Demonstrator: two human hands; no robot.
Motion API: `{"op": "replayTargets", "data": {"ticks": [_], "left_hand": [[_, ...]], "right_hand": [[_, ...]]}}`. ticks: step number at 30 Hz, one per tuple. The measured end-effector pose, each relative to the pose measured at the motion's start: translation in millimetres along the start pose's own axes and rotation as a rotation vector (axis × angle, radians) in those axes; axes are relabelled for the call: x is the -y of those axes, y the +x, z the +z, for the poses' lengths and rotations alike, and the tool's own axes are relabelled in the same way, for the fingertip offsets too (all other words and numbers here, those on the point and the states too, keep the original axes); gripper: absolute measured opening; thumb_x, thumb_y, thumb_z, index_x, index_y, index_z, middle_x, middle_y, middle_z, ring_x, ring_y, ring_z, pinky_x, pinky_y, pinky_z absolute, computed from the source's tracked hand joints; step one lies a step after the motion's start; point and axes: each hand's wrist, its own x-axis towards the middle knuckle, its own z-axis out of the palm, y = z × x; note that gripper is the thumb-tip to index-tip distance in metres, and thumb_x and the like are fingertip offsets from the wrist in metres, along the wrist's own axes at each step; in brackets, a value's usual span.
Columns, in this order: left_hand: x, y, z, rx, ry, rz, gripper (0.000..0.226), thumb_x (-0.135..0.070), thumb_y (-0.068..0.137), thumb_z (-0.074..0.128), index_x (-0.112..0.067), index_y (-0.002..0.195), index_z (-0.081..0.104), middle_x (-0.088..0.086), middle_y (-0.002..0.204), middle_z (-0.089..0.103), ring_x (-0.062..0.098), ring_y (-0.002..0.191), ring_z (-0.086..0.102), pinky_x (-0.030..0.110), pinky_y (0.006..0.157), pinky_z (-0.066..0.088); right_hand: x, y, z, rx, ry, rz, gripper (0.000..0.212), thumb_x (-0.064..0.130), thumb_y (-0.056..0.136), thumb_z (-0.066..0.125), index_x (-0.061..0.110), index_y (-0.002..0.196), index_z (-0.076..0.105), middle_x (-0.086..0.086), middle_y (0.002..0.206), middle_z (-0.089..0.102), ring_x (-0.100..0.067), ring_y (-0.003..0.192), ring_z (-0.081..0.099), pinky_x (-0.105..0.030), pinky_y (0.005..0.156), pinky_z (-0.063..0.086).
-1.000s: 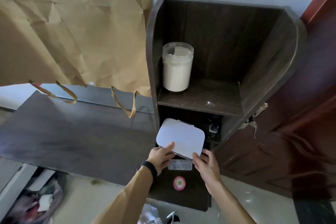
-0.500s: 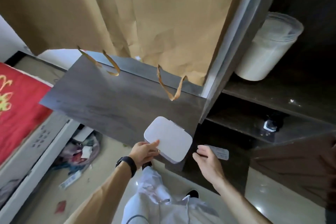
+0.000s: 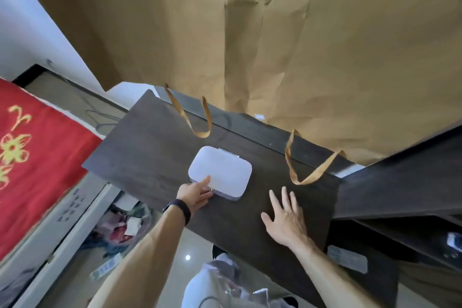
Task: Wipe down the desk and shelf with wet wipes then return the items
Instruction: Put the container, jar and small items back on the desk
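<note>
A white rounded box (image 3: 221, 172) lies flat on the dark wooden desk (image 3: 150, 157), near its middle. My left hand (image 3: 196, 194) grips the box at its near left corner, thumb on the lid and fingers under the edge. My right hand (image 3: 285, 217) hovers over or rests on the desk to the right of the box, fingers spread and holding nothing. The dark shelf unit (image 3: 405, 182) shows at the right edge, its upper part out of view.
Brown paper bags (image 3: 300, 45) with ribbon handles (image 3: 197, 120) hang over the desk's far edge. A red cloth with gold embroidery (image 3: 32, 152) lies on the left. Clutter (image 3: 120, 230) sits on the floor below the desk. A small packet (image 3: 347, 259) lies on the lower shelf.
The box has gone from in front of the shelf to the left and down onto the desk. My right hand let go of it and now spreads open over the desk.
</note>
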Motion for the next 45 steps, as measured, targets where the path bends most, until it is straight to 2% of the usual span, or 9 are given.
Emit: {"op": "replayTargets", "data": {"ticks": [11,15,20,24,28,31,36,41,45], "left_hand": [[-72.7,40.6,30.8,-0.03,-0.149,-0.044,0.013,0.003,0.094,0.054,0.005,0.107,0.055,0.02,0.106,0.06,0.039,0.095,0.065,0.043,0.07,0.06],[-74.9,45.3,45.2,0.041,-0.21,-0.059,0.022,0.006,0.095,0.05,0.008,0.116,0.056,0.023,0.114,0.06,0.039,0.091,0.065,0.036,0.054,0.061],[-74.7,47.2,51.9,0.029,-0.217,-0.038,0.026,0.006,0.096,0.046,0.005,0.121,0.053,0.02,0.114,0.06,0.034,0.086,0.065,0.037,0.067,0.059],[-73.1,48.5,47.7,0.024,-0.162,-0.019,0.02,-0.002,0.096,0.049,0.004,0.115,0.055,0.017,0.109,0.061,0.035,0.088,0.068,0.032,0.055,0.059],[-57.0,39.3,46.4,0.044,0.123,-0.004,0.023,-0.029,0.101,0.046,-0.012,0.117,0.05,0.005,0.111,0.059,0.028,0.09,0.066,0.034,0.076,0.052],[-29.5,29.6,50.9,0.097,0.388,0.034,0.021,-0.032,0.1,0.045,-0.014,0.106,0.056,0.004,0.102,0.06,0.025,0.08,0.063,0.03,0.066,0.044],[25.2,-4.6,92.8,0.236,0.961,0.281,0.018,-0.029,0.093,0.048,-0.018,0.088,0.062,0.007,0.092,0.07,0.031,0.089,0.067,0.033,0.08,0.053],[83.8,-53.8,171.7,0.48,1.485,0.471,0.027,-0.023,0.096,0.04,-0.016,0.108,0.064,0.007,0.115,0.067,0.03,0.103,0.063,0.025,0.077,0.043],[117.5,-103.7,235.2,0.605,1.548,0.646,0.033,-0.029,0.096,0.042,-0.024,0.123,0.06,0.001,0.122,0.062,0.023,0.11,0.061,0.03,0.091,0.05]], "right_hand": [[43.8,23.3,17.2,-0.027,-0.032,0.174,0.079,0.069,0.094,0.027,0.035,0.156,-0.01,-0.007,0.152,-0.047,-0.041,0.151,-0.009,-0.064,0.116,0.018],[41.8,22.1,21.2,-0.025,-0.018,0.196,0.078,0.068,0.095,0.027,0.035,0.156,-0.006,-0.005,0.156,-0.041,-0.037,0.152,-0.01,-0.063,0.115,0.022],[36.1,22.5,20.6,0.025,-0.026,0.172,0.072,0.064,0.097,0.028,0.04,0.156,-0.006,0.001,0.165,-0.02,-0.033,0.151,-0.018,-0.066,0.115,0.019],[35.1,22.8,14.3,0.052,0.028,0.157,0.07,0.058,0.098,0.034,0.04,0.156,0.0,0.003,0.166,-0.016,-0.032,0.152,-0.015,-0.063,0.115,0.021],[17.2,9.0,-0.1,-0.034,0.173,0.123,0.052,0.046,0.1,0.043,0.03,0.149,0.04,0.002,0.165,0.018,-0.02,0.152,0.013,-0.037,0.121,0.02],[-11.2,-26.7,3.3,-0.091,0.254,0.137,0.039,0.038,0.098,0.052,0.027,0.135,0.06,0.0,0.156,0.04,-0.019,0.145,0.031,-0.026,0.118,0.02],[-66.2,-89.8,9.4,-0.106,0.381,0.247,0.032,0.035,0.098,0.055,0.03,0.129,0.064,0.009,0.148,0.047,-0.011,0.139,0.037,-0.02,0.111,0.023],[-129.1,-136.6,4.2,-0.098,0.416,0.318,0.034,0.043,0.099,0.048,0.035,0.13,0.06,0.015,0.146,0.047,-0.007,0.138,0.038,-0.031,0.115,0.031],[-182.1,-164.4,-10.9,-0.249,0.519,0.36,0.033,0.039,0.097,0.054,0.029,0.126,0.062,0.011,0.131,0.061,-0.01,0.127,0.051,-0.031,0.106,0.043]]}}
